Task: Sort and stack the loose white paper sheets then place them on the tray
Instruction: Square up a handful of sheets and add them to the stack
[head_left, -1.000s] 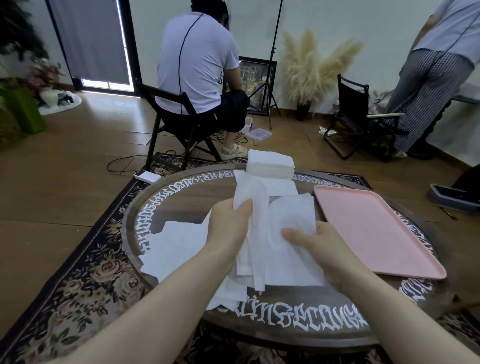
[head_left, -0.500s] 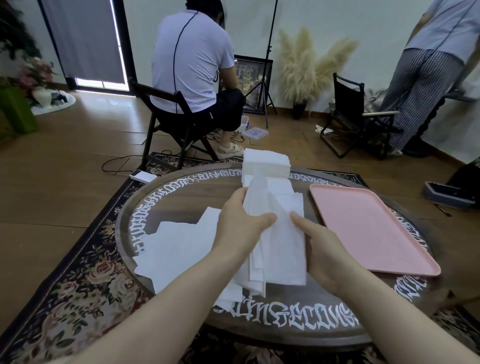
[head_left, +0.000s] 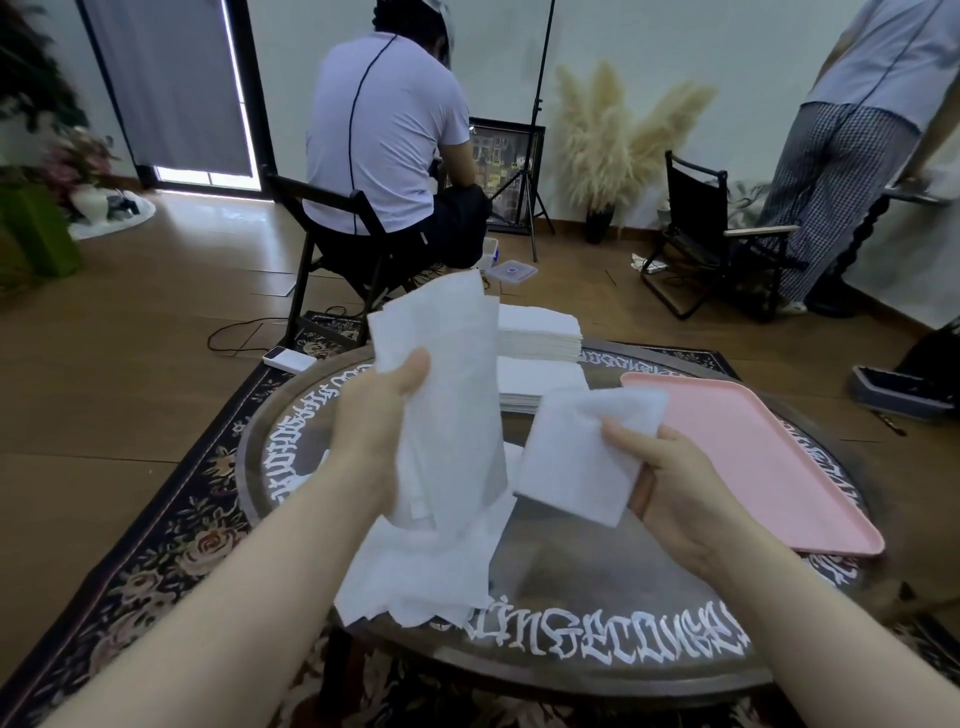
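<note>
left hand (head_left: 371, 441): grasps upright bundle of sheets (head_left: 447, 395) above round table (head_left: 571, 597) | right hand (head_left: 670, 483): pinches single sheet (head_left: 576, 457) just left of pink tray (head_left: 753, 457) | loose sheets (head_left: 415, 577): on table | neat stack (head_left: 537, 332): table's far edge

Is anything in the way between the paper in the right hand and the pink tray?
Nothing visible is. The right hand pinches a single sheet just left of the pink tray, whose surface looks bare. Only open table lies between them. The left hand holds its bundle of sheets on the other side.
</note>
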